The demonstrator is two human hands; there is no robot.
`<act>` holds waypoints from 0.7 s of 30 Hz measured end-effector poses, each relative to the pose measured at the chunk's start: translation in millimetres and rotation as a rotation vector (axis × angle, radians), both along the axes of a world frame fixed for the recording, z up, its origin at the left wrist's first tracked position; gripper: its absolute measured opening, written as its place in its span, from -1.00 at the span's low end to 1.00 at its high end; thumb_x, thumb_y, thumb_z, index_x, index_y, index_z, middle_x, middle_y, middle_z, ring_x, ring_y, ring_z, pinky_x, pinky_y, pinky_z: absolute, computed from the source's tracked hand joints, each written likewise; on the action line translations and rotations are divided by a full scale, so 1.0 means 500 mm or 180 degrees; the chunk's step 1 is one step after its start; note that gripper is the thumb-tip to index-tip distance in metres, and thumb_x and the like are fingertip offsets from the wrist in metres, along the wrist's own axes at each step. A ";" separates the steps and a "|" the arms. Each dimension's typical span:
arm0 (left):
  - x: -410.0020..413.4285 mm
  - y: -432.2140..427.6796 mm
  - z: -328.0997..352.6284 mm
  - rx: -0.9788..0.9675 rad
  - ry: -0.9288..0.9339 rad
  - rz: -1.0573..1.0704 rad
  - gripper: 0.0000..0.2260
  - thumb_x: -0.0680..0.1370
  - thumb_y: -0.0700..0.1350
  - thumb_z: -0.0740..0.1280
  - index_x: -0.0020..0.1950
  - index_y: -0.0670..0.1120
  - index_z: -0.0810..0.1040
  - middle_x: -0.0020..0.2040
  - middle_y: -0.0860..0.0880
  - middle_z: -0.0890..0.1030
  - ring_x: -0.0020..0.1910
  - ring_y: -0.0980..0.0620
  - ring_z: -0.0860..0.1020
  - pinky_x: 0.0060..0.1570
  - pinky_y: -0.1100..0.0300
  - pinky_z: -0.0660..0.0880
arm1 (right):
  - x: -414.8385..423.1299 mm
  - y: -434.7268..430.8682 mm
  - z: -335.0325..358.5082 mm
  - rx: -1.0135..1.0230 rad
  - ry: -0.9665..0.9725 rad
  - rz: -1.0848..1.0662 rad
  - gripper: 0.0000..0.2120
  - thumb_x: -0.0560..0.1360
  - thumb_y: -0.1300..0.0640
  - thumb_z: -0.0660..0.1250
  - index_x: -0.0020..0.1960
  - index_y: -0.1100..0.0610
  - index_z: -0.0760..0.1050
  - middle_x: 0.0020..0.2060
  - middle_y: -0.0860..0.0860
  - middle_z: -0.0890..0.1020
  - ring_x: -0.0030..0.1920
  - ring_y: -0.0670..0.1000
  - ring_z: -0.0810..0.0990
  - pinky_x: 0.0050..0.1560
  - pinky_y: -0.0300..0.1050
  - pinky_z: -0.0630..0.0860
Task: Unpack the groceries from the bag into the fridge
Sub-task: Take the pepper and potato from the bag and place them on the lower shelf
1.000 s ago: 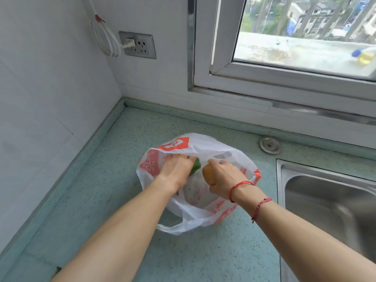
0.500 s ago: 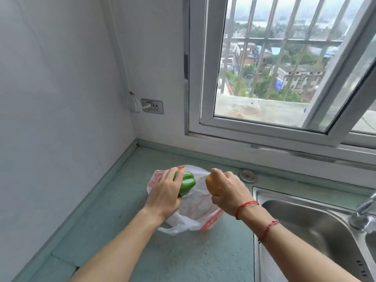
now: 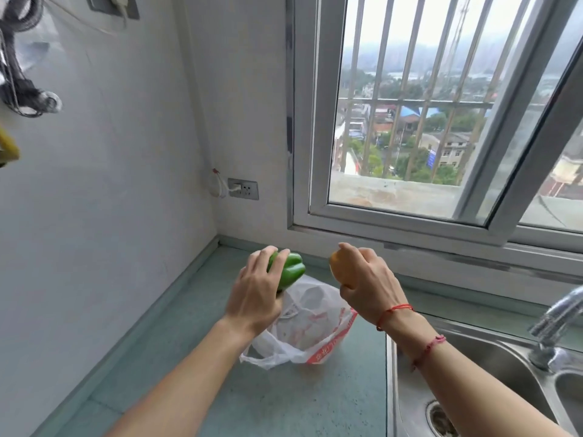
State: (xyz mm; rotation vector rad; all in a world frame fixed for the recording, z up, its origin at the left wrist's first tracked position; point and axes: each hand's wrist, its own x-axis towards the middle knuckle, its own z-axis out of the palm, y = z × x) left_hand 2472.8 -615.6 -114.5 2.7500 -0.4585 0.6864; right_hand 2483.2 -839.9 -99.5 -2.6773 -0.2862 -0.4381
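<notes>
A white plastic bag [image 3: 307, 323] with red print lies slumped on the green countertop [image 3: 176, 351] in the corner. Above it, my left hand [image 3: 255, 291] grips a green bell pepper [image 3: 291, 269]. My right hand [image 3: 366, 282] is closed around an orange-yellow round fruit [image 3: 339, 266], held level with the pepper and apart from it. Both items are clear of the bag. Red string bracelets circle my right wrist. No fridge is in view.
A steel sink [image 3: 473, 389] with a tap [image 3: 558, 326] sits to the right of the bag. A barred window [image 3: 410, 121] runs along the back wall. A wall socket [image 3: 243, 188] with a white cable is in the corner. Dark cables [image 3: 19, 74] hang at upper left.
Both hands have lifted out of the bag, the left with the pepper and the right with the fruit. The bag has sagged flat. The view has tilted up.
</notes>
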 end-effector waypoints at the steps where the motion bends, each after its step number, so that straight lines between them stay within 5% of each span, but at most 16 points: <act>1: 0.002 -0.006 0.002 0.0006 -0.0007 -0.0031 -0.38 0.36 -0.14 0.48 0.40 -0.07 0.37 0.31 -0.10 0.44 0.25 -0.11 0.44 0.13 -0.02 0.51 | 0.000 -0.005 0.003 -0.0002 -0.0011 -0.0016 -0.32 0.33 0.24 0.35 0.42 -0.06 0.30 0.16 0.10 0.48 0.05 0.24 0.50 -0.10 0.00 0.52; 11: 0.049 -0.100 0.024 -0.0207 -0.0145 -0.0481 -0.33 0.31 -0.19 0.51 0.40 -0.08 0.39 0.27 -0.13 0.47 0.22 -0.14 0.46 0.08 -0.04 0.56 | -0.015 -0.113 0.033 -0.0033 -0.0153 -0.0408 -0.24 0.34 0.18 0.45 0.48 -0.04 0.27 0.24 0.07 0.48 0.17 0.21 0.49 0.00 0.03 0.52; 21: 0.098 -0.241 0.058 -0.0387 -0.0224 -0.1437 -0.29 0.28 -0.22 0.55 0.40 -0.07 0.40 0.23 -0.16 0.47 0.17 -0.17 0.48 -0.01 -0.11 0.59 | -0.106 -0.229 0.070 -0.0167 -0.0257 -0.1341 -0.29 0.37 0.14 0.46 0.47 0.01 0.30 0.18 0.10 0.49 0.10 0.17 0.52 0.00 0.07 0.58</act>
